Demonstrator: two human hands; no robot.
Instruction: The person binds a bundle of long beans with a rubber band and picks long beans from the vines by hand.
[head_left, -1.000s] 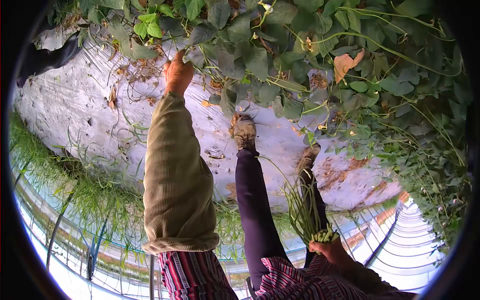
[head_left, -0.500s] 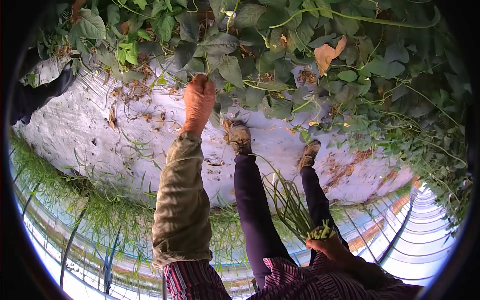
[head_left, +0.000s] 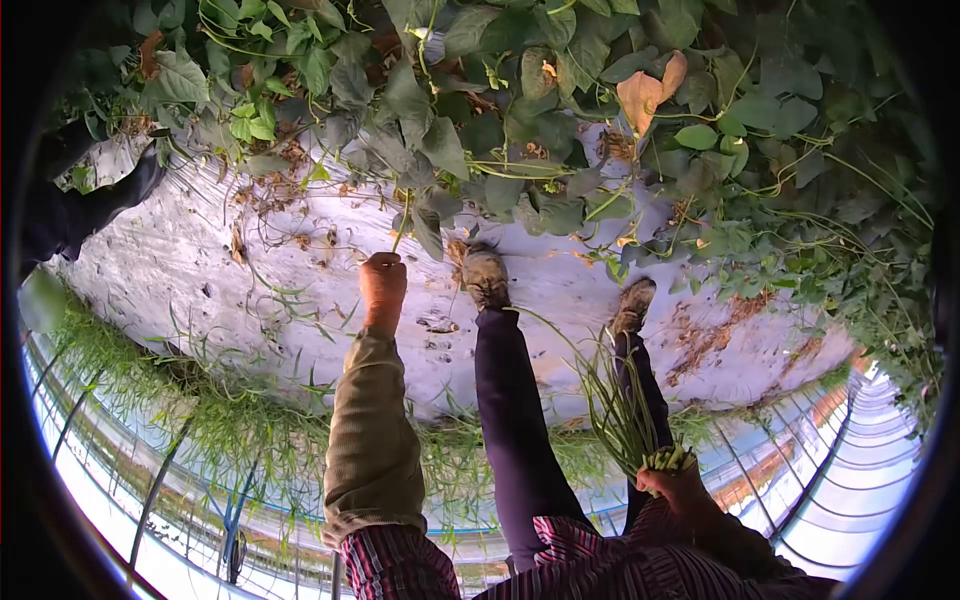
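Note:
My left hand is a closed fist over the pale ground sheet, below the leaves. A thin green strand rises from its top toward the vines; whether it is a pod or a stem I cannot tell. My right hand, low on the right near my leg, is wrapped round a bundle of long green beans. The cut-looking ends bunch at the fist, and the long thin parts spread up and left across my shin.
Leafy vines with a dry orange leaf fill the top and right. My two shoes stand on the pale sheet. Tall grass edges it below. Another person's dark-clothed limb shows at the left.
My left hand has left the foliage and come down toward me, now closed with the green strand above it. My right hand still holds the bundle.

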